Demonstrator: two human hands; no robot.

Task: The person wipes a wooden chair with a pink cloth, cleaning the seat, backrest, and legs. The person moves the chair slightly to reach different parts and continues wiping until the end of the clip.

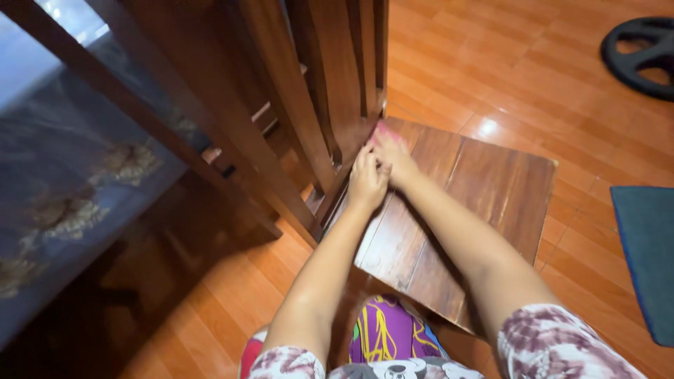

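View from the head camera, looking down along both bare forearms. The left hand [366,179] and the right hand [393,156] meet at the far left corner of a wooden chair seat [484,203], where the seat joins the slatted chair back [330,91]. The right hand lies flat on the seat with its fingers [385,133] together and stretched toward the base of the slats; a little pink shows at the fingertips, too blurred to tell what it is. The left hand touches the right hand from the side, its fingers curled and close together against the lower rail of the chair back; whether they clamp on anything cannot be told. The seat is made of dark brown planks and sits tilted across the middle of the view, just beyond the person's patterned clothing [393,333] at the bottom edge. The chair stands on a glossy orange wood floor [505,63]. To the left, a desk covered by a blue cloth with pale flower prints [63,189] lies behind dark wooden bars. At the upper right, well apart from the hands, lies a black weight plate [642,52]; at the right edge, a dark blue mat [649,253].
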